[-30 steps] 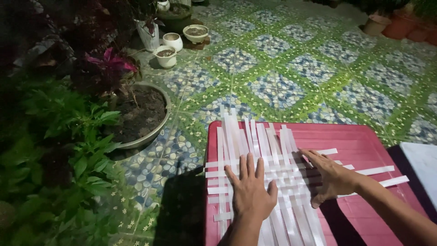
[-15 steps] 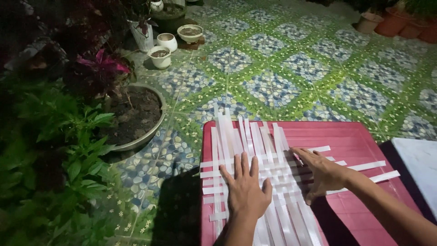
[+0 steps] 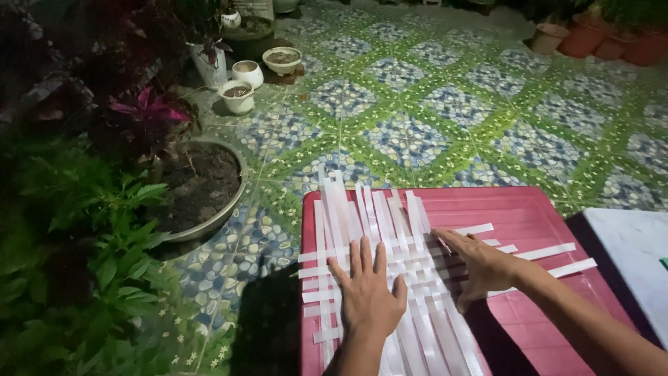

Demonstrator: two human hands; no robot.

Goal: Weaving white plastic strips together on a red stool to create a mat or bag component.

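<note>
Several long white strips [image 3: 379,230] lie interlaced in a loose woven mat on a red plastic table [image 3: 529,216]. My left hand [image 3: 367,292] lies flat on the mat with its fingers spread, pressing the lengthwise strips down. My right hand [image 3: 480,261] rests palm down on the mat's right side, fingertips on the crosswise strips [image 3: 557,252] that stick out to the right. Neither hand is closed around a strip.
A wide grey planter with soil [image 3: 202,184] and leafy green plants [image 3: 76,257] stand left of the table. Small white pots [image 3: 238,96] sit further back on the patterned tiled floor [image 3: 445,104]. Terracotta pots [image 3: 598,42] line the far right. A pale slab [image 3: 630,244] borders the table's right.
The view has shifted slightly, so the table sits lower and more to the right. Both hands stay flat on the woven strips, the right hand a little further onto the mat.
</note>
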